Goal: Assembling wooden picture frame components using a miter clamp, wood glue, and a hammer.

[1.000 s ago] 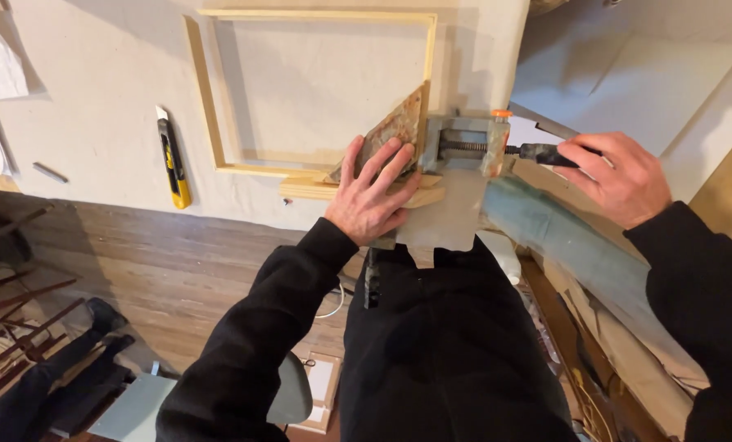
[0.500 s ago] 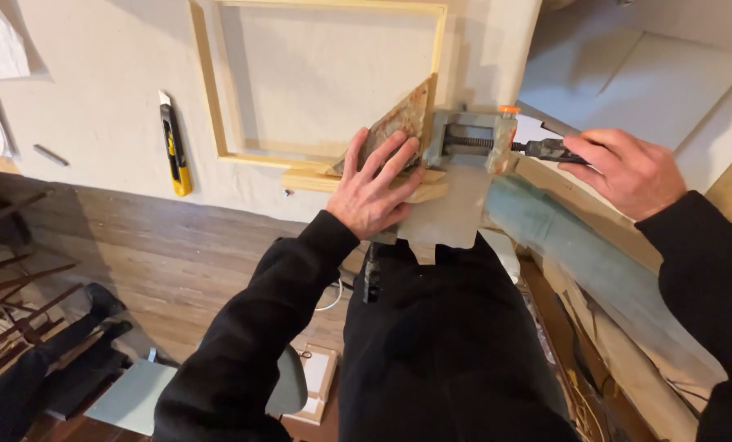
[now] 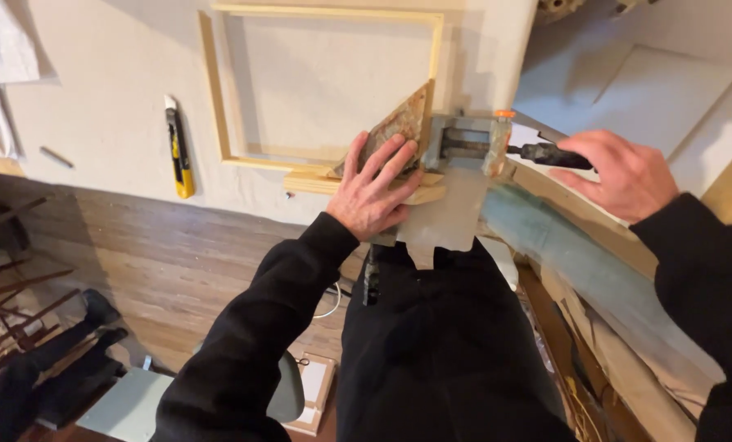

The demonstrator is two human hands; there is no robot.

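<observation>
A light wooden frame (image 3: 212,98) lies flat on the pale worktop (image 3: 104,98). Its near right corner sits in a metal corner clamp (image 3: 463,141) with a worn triangular plate (image 3: 399,127). My left hand (image 3: 376,190) presses flat on that triangular plate and the frame corner, fingers spread. My right hand (image 3: 620,173) is wrapped around the clamp's dark screw handle (image 3: 546,154), right of the clamp jaw. An orange tip shows on top of the clamp.
A yellow and black utility knife (image 3: 178,147) lies on the worktop left of the frame. A small dark stick lies further left (image 3: 57,156). Boards and rolled sheets (image 3: 595,270) lean at the right. Below are a wood floor, a stool seat (image 3: 137,405) and dark rods.
Both hands keep their places on the clamp. The view has shifted slightly, and my right hand has turned a little on the handle.
</observation>
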